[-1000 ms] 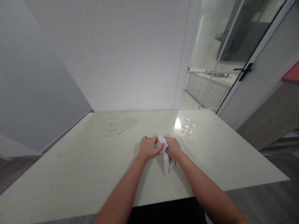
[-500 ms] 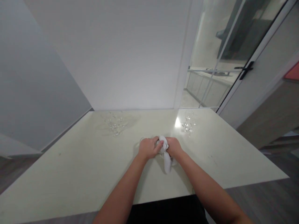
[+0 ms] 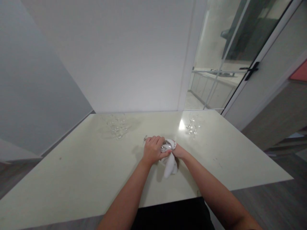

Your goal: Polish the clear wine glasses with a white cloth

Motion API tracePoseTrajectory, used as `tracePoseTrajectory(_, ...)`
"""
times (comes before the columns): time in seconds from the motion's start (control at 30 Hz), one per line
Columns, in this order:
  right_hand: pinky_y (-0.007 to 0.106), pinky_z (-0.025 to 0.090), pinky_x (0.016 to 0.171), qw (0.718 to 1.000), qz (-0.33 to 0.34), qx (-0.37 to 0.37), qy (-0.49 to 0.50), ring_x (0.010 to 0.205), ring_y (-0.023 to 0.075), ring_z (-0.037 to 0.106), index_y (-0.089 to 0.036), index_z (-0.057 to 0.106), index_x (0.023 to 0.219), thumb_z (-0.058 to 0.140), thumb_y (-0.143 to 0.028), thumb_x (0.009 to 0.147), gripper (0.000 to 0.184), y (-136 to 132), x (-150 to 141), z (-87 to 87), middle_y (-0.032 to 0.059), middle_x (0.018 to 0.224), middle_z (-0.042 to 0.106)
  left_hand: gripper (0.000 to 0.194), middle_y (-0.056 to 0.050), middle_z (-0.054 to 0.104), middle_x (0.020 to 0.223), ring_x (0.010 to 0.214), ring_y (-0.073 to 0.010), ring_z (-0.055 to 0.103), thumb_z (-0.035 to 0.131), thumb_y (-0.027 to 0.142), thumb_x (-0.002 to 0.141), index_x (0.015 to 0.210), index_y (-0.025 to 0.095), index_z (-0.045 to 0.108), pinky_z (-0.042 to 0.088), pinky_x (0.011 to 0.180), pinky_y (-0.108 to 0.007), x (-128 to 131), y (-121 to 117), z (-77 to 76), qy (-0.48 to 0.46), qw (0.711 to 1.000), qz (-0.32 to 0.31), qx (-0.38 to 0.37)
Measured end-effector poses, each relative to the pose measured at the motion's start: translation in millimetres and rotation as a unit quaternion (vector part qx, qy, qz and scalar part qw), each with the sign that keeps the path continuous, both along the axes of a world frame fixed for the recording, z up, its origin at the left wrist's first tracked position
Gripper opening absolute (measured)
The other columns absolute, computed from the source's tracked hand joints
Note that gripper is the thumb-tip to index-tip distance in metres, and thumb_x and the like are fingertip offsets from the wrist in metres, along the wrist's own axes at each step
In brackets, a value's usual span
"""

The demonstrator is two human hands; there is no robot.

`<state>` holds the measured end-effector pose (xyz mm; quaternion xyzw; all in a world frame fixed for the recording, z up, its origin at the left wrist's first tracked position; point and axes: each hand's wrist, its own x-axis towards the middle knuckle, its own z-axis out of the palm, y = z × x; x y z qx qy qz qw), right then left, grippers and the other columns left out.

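Observation:
My left hand (image 3: 153, 149) is wrapped around a clear wine glass (image 3: 166, 146) held on its side above the table. Its foot pokes out left of my fingers, and the bowl faces right. A white cloth (image 3: 170, 164) is bunched at the bowl's mouth and hangs down below it. At that mouth, my right hand (image 3: 177, 151) grips the cloth; its fingers are mostly hidden by cloth and glass, so how far they reach inside I cannot tell.
Several clear glasses (image 3: 117, 127) stand at the back left of the pale table (image 3: 83, 172). More clear glassware (image 3: 192, 126) stands at the back right, near a bright reflection. A white wall (image 3: 134, 64) and a glass door with a black handle (image 3: 251, 71) lie beyond.
The glass has turned in my left hand, so its foot and shiny bowl now show more. My right hand has shifted behind the cloth, whose hanging end swung slightly left.

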<state>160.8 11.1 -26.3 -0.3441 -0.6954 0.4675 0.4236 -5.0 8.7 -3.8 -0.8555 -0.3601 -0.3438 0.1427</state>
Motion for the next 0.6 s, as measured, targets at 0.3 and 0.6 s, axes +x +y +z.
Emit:
tracePoseTrajectory(0.3,0.028,0.047,0.068,0.999,-0.045,0.013,-0.015,0.064,0.0139,0.053,-0.016,0.063,0.072,0.059,-0.026,0.072,0.011,3,4,-9.3,0.0003,0.071,0.064,0.054,-0.009,0.064,0.085,0.081,-0.0248,0.054,0.045,0.065,0.085,0.099,0.015,0.061,0.032,0.075,-0.038,-1,1,-3.4,-0.014,0.999,-0.001,-0.029)
tracePoseTrajectory(0.6,0.028,0.046,0.068,0.998,-0.054,0.037,-0.023,0.067,0.0152,0.053,-0.016,0.065,0.078,0.058,-0.029,0.073,0.015,1,3,-3.4,0.0021,0.073,0.065,0.046,-0.009,0.064,0.087,0.084,-0.0249,0.056,0.045,0.059,0.086,0.098,0.016,0.058,0.034,0.076,-0.038,1,0,-0.8,-0.035,0.997,-0.005,-0.074)
